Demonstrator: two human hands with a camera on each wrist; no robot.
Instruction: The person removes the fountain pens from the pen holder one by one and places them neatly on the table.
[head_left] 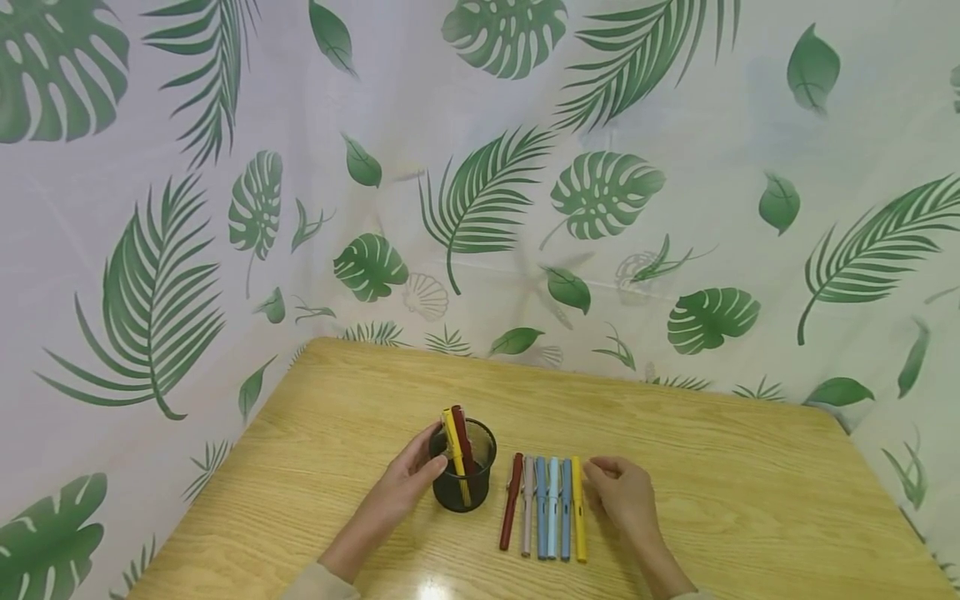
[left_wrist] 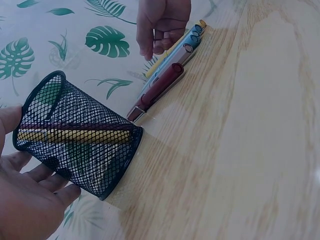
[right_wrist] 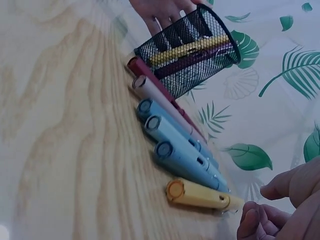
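My left hand [head_left: 408,477] grips a black mesh pen cup [head_left: 480,492], thumb at its rim and fingers along its far side. Inside the cup lean a yellow pen [head_left: 453,437] and a dark red pen [head_left: 464,442]. Right of the cup several pens lie side by side: a dark red one [head_left: 512,502], a greyish-pink one [head_left: 527,508], blue and light blue ones [head_left: 553,508], and a yellow one [head_left: 578,510] at the right end. Beside that yellow pen's upper end is my right hand [head_left: 622,493], its fingers loosely bent, with nothing held between thumb and fingers [right_wrist: 255,220].
The wooden table [head_left: 720,475] carries the cup and the pen row. Behind it and to the left hangs a white cloth [head_left: 495,292] printed with green leaves.
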